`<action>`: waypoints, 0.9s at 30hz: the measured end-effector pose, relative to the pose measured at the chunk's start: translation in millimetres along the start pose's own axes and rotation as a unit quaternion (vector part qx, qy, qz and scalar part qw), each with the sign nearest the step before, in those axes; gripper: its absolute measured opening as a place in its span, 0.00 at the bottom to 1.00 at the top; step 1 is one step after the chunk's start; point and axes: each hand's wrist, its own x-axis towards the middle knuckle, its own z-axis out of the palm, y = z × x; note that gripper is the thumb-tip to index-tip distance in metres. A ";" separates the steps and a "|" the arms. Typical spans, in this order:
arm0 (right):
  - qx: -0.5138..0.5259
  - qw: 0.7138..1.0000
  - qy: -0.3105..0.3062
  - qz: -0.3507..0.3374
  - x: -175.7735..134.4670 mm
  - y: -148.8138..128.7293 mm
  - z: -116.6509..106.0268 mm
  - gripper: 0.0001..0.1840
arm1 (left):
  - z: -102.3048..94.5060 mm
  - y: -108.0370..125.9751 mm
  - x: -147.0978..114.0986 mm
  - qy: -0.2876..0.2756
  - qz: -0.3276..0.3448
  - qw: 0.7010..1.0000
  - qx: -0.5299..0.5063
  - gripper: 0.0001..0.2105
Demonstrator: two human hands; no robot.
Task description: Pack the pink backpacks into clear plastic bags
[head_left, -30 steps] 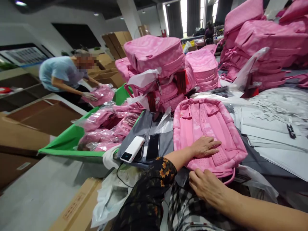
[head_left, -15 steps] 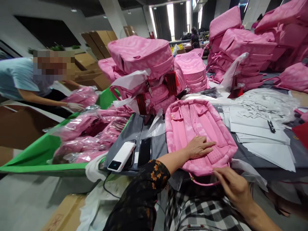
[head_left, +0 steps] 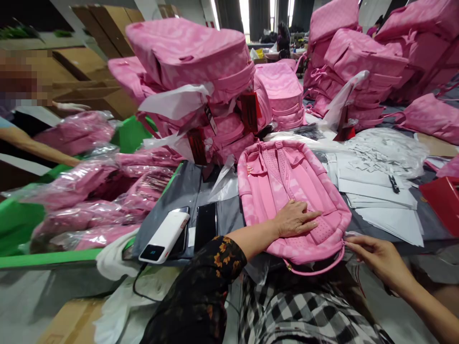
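Head: flat left hand [head_left: 296, 220] seemingly steadies pink backpack [head_left: 304, 184]; right hand [head_left: 380, 258] pinches its four-o'clock corner; next move likely needs counter-pressure

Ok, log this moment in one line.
left hand: spread on pink fabric backpack; right hand: at its near right corner; white paper sheets: right of backpack

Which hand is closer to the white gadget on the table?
Left. The left hand rests on the pink backpack, right of the white gadget; the right hand is farther right, at the backpack's bottom corner.
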 end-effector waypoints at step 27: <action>-0.361 0.861 0.016 -0.359 112.6 6.2 135.3 0.31 | -14.5 -40.8 20.6 0.142 -0.304 0.942 -0.005 0.24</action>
